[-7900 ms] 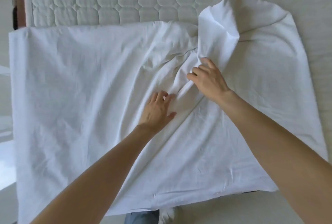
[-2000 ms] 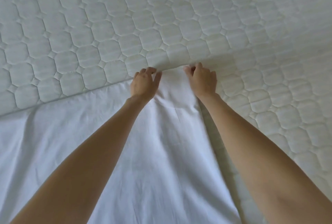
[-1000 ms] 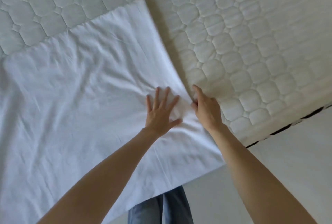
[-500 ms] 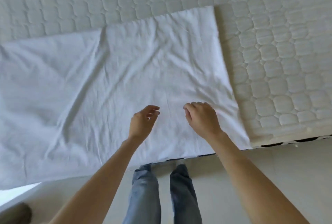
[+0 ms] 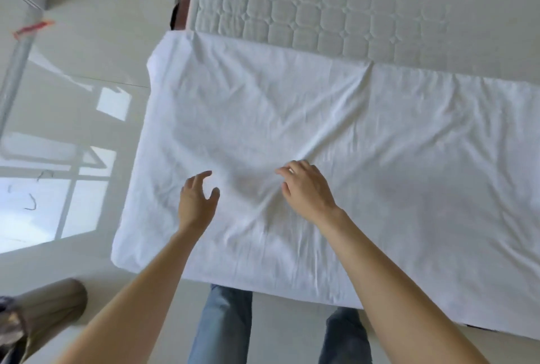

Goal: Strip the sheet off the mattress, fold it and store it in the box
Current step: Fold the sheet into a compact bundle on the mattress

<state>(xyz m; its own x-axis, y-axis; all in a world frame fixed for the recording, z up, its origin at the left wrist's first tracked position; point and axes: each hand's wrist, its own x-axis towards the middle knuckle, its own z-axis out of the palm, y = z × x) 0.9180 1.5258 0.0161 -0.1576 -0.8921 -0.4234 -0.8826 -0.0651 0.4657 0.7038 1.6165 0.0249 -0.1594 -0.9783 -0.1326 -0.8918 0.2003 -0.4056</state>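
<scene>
White sheet (image 5: 365, 135) under spread fingers (image 5: 287, 171)

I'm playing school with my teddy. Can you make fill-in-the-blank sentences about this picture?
1. The white cotton sheet lies on the quilted ____.
2. Both hands are ____, gripping nothing.
3. The right hand and left hand hover above the ____.
4. The person wears blue ____.

Missing words: mattress; open; sheet; jeans
</scene>
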